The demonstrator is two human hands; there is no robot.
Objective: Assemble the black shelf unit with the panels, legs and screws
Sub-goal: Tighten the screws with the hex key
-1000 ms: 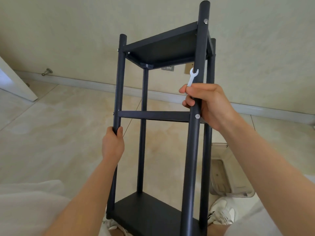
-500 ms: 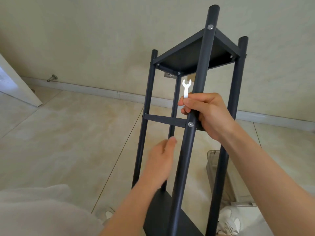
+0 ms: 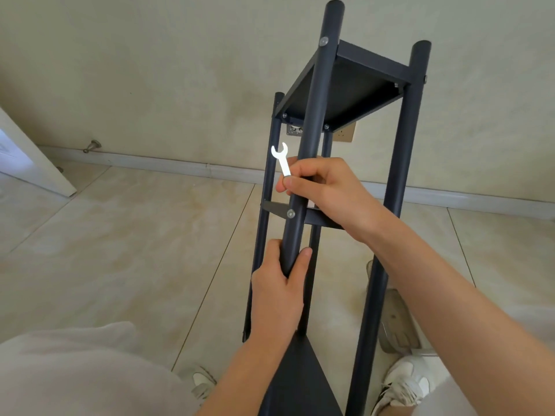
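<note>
Four round legs and three flat panels form the black shelf unit [image 3: 392, 205], which stands on the pale tiled floor [image 3: 120, 250] directly in front of me, close to a cream wall [image 3: 150, 70]. I look up at the underside of the top panel [image 3: 354, 94]; the bottom panel [image 3: 300, 379] sits low between my arms, and the middle panel [image 3: 322, 219] shows edge-on.

My left hand [image 3: 277, 295] wraps the near leg [image 3: 317, 100] below the middle panel. My right hand [image 3: 327, 190] curls round the same leg just above it, also pinching a small silver wrench [image 3: 282, 159], open end up. A silver screw [image 3: 290, 213] fixes the middle panel to this leg.

Behind the right legs lies a clear plastic container [image 3: 396, 322], partly hidden by them. A white door [image 3: 27, 163] stands far left, white shoes [image 3: 402, 382] below, a wall socket [image 3: 345, 133] behind the frame, and a doorstop [image 3: 92, 145] at the skirting.
</note>
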